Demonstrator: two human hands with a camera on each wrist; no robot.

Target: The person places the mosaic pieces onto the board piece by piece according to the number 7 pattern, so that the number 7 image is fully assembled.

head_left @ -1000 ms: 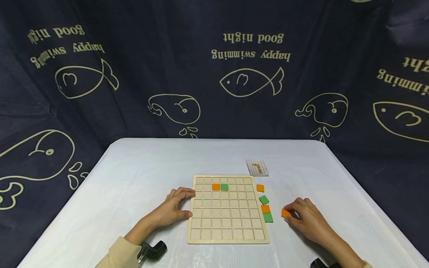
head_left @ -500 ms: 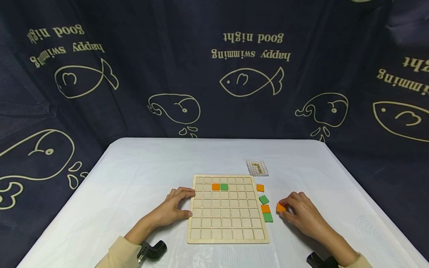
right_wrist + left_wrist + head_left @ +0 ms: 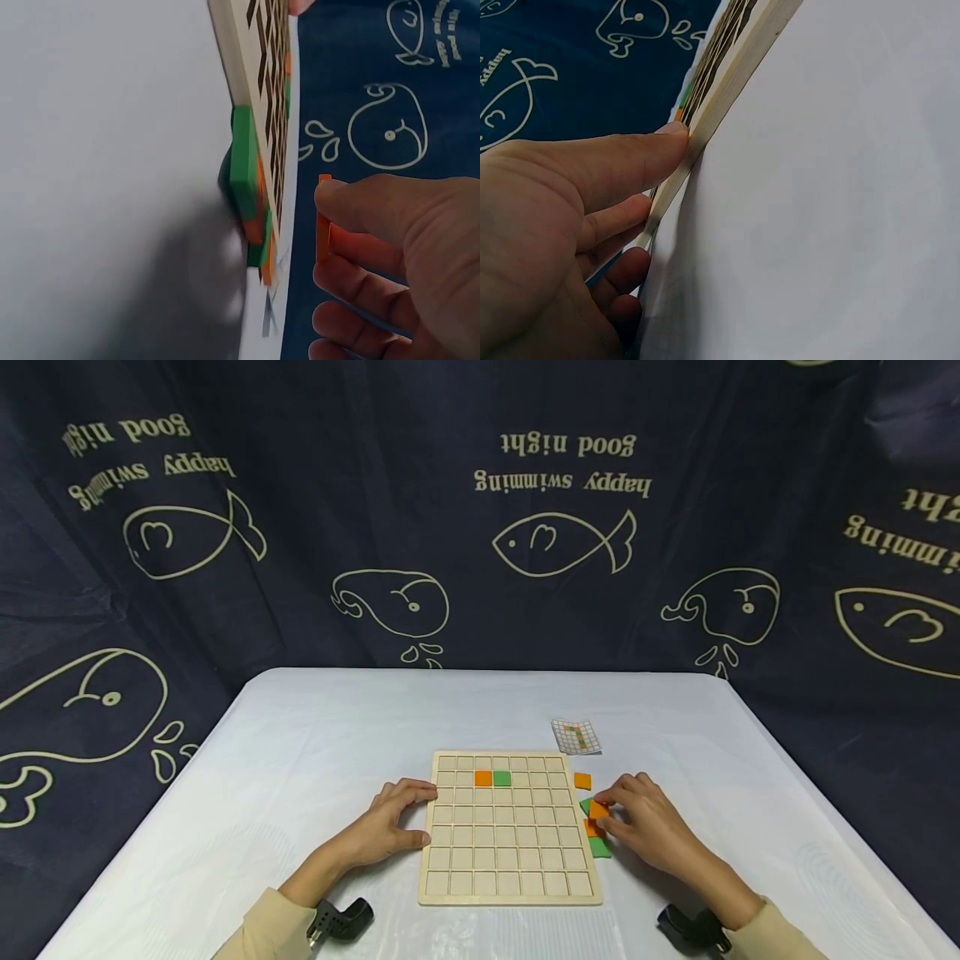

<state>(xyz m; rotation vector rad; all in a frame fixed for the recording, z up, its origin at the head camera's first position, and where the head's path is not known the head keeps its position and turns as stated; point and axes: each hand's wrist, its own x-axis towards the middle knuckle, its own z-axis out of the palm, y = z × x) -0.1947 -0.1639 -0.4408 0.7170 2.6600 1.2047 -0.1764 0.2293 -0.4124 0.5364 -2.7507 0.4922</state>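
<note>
Pinching a held orange tile (image 3: 598, 810) between thumb and fingers (image 3: 612, 797) of the right hand (image 3: 651, 817). Carried toward ten o'clock over the last second, and now overlapping, in the head view, a loose green tile (image 3: 585, 807) and a loose orange tile (image 3: 590, 828), just off the three o'clock edge of the wooden board (image 3: 510, 900). Seemingly held above rather than resting on them, judging by the gap in the right wrist view. Nearer the grid, then, but not yet laid in any cell; filled so far only by a seated orange tile (image 3: 483, 778) and seated green tile (image 3: 502, 778), around eleven to twelve o'clock. Reaching in from about four o'clock. Unmoved at nine o'clock, touching the board's edge with the left hand (image 3: 378, 831), spread and curled round nothing. Leaving untouched another orange tile (image 3: 582, 781) at two o'clock, a second green tile (image 3: 601, 847) past three, and a printed card (image 3: 576, 737) at one, on the worktop (image 3: 337, 727).
</note>
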